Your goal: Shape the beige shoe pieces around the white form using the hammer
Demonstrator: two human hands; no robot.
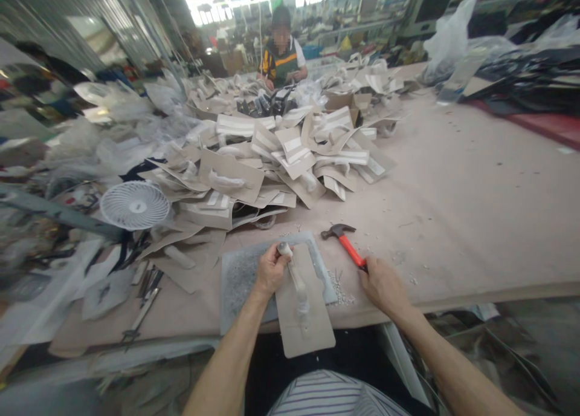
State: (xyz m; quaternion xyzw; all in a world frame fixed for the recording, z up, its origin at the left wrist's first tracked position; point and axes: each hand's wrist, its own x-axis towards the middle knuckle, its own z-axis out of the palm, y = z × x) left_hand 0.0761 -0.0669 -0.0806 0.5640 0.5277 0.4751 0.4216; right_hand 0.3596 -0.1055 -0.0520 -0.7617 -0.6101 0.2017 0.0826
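My left hand (270, 269) is closed near the top of a flat beige panel (312, 328), by the end of a plastic-wrapped handle (299, 292) fixed along it. The panel lies partly on a grey slab (244, 283) and overhangs the table's front edge. What the fingers press on at the handle's end is small and partly covered. My right hand (380, 283) grips a claw hammer (348, 247) by its red handle, its head resting on or just above the table. Small whitish bits (339, 289) lie scattered between slab and hand.
A big heap of similar beige panels (231, 177) spreads ahead. To the left are a white round fan (135, 205), clear plastic bags and metal tools (142, 313). Another person (283, 53) works across the table. Black sheets (534, 77) and a plastic bag (448, 38) are at the far right.
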